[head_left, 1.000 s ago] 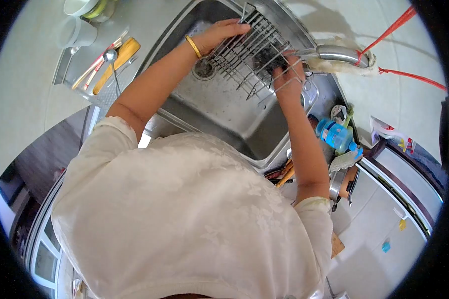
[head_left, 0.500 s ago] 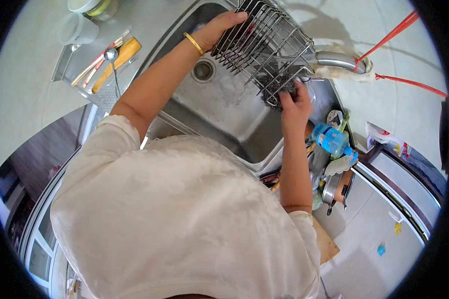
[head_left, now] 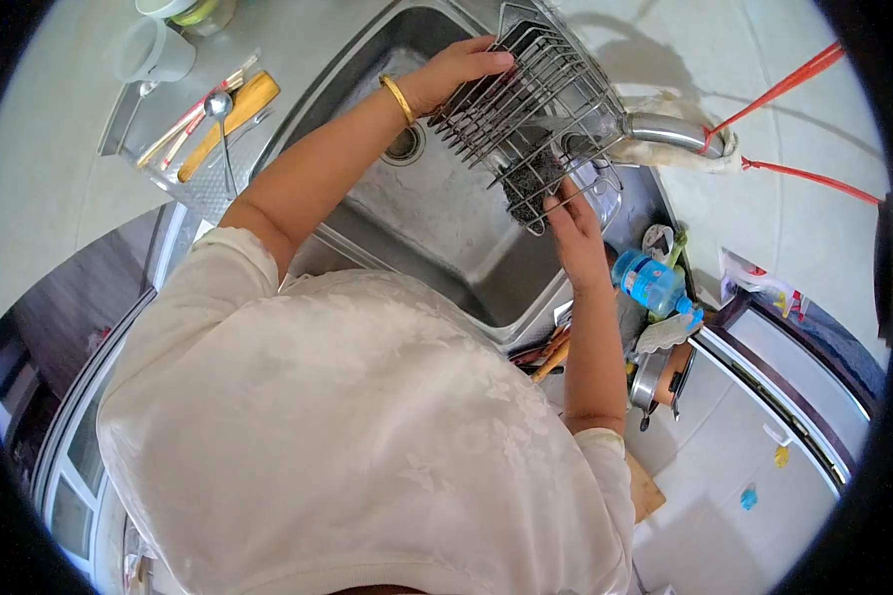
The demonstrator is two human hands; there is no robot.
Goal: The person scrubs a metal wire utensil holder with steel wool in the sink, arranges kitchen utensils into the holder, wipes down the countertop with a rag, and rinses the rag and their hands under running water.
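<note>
A metal wire dish rack [head_left: 536, 89] is held tilted over the steel sink [head_left: 446, 213], near the faucet [head_left: 670, 131]. My left hand [head_left: 464, 71], with a gold bangle at the wrist, is closed on the rack's left end, thumb across its wires. At the rack's lower right corner, my right hand [head_left: 577, 233] is closed on a dark steel wool scrubber [head_left: 532, 183]. The scrubber sits against the wires, partly behind them. Some of my right fingers are hidden by the rack and scrubber.
Left of the sink, a spoon [head_left: 218, 107], a wooden spatula [head_left: 243, 109] and chopsticks lie beside a white cup [head_left: 157, 52]. A blue-labelled bottle [head_left: 653, 282] and a pot [head_left: 653, 377] are on the right. Red cords [head_left: 779, 84] run from the faucet.
The rack has tipped and shifted slightly, with my left hand moving a little right and down. My right hand and the scrubber have moved slightly down and left along the wires.
</note>
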